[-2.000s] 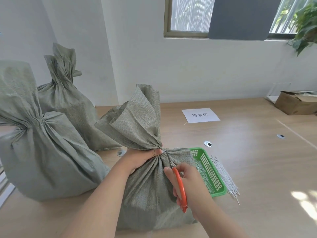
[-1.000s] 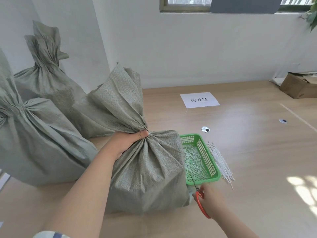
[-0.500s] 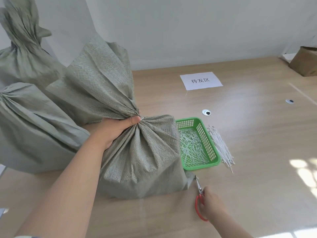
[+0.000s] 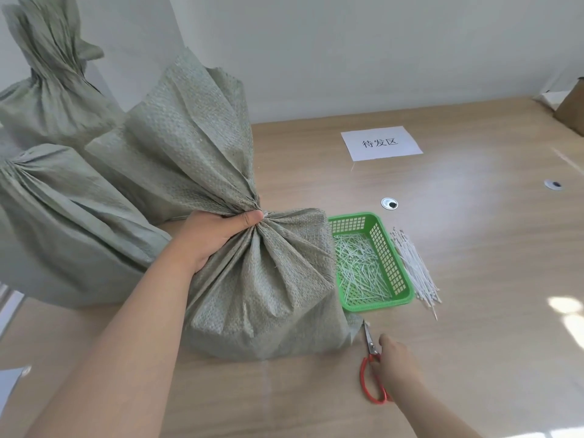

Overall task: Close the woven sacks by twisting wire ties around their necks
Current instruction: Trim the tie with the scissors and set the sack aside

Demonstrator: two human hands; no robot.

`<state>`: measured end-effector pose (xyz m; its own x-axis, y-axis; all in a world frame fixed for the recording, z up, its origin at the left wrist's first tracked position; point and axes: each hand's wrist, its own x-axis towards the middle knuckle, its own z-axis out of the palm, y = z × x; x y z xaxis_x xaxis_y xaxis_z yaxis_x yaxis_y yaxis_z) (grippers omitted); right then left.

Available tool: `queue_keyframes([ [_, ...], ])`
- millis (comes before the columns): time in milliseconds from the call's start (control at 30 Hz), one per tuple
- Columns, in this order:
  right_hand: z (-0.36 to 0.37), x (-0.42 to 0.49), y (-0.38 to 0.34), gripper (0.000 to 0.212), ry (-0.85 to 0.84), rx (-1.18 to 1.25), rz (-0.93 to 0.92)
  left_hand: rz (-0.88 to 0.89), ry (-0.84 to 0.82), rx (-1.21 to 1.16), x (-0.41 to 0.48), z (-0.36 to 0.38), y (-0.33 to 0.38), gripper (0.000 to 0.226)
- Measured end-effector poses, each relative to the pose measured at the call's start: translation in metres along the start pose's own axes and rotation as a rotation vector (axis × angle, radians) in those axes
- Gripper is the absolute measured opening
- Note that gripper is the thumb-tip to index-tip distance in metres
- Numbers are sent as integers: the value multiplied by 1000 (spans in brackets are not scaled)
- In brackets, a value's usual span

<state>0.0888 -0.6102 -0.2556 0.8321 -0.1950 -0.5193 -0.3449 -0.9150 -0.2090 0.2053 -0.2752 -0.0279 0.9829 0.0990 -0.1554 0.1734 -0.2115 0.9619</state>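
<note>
- My left hand [image 4: 210,238] was squeezed tight around the neck of the woven sack [image 4: 265,279] in front of me, so the neck itself was mostly hidden under my fingers.
- That sack stood on the tabletop [image 4: 474,248], and its loose top fanned up and back behind my hand.
- I could not see a wire tie on that neck; my grip covered the spot.
- My right hand [image 4: 396,363] lay on the red scissors [image 4: 371,368] near the sack's front corner. The handles were partly under my hand, and I could not tell if my fingers were closed on them or only resting there. The blades were together, with the tip just beside the sack.
- A green basket [image 4: 392,267] sat just to the right of the sack, with short white bits inside. The sack hid its left side.
- A bunch of white wire ties [image 4: 415,273] lay on the tabletop just beside the basket.
- Two more sacks [image 4: 63,222] were on my left, both cut off by the edge of the view.
- A paper sign [image 4: 381,143] lay farther back, and a brown box [image 4: 573,112] was only partly in view at the right edge.
</note>
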Motion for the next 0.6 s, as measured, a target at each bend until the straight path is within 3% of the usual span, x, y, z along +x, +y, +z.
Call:
queue_keyframes([
  [33, -8, 0, -4, 18, 66, 43, -8, -5, -7, 3, -1, -1, 2, 92],
  [100, -28, -5, -15, 27, 215, 259, -96, -32, -18, 6, -2, -1, 5, 58],
  [133, -41, -10, -24, 26, 279, 414, -179, -34, -24, 7, -2, -1, 6, 38],
  [200, -68, -29, -45, 24, 327, 736, -369, -8, -33, 30, -3, -4, 5, 24],
  [267, -90, -49, -65, 47, 250, 890, -584, 11, -20, 49, -8, -6, 6, 23],
  [367, -103, -58, -87, 86, 129, 817, -756, 92, 58, 123, -17, -11, 7, 21],
  [433, -107, -57, -98, 94, 113, 799, -782, 155, 128, 168, -25, -19, 4, 20],
  [500, -110, -58, -105, 95, 108, 823, -780, 145, 180, 176, -33, -31, -4, 36],
  [600, -111, -60, -109, 94, 91, 856, -758, 152, 129, 182, -55, -54, -24, 49],
])
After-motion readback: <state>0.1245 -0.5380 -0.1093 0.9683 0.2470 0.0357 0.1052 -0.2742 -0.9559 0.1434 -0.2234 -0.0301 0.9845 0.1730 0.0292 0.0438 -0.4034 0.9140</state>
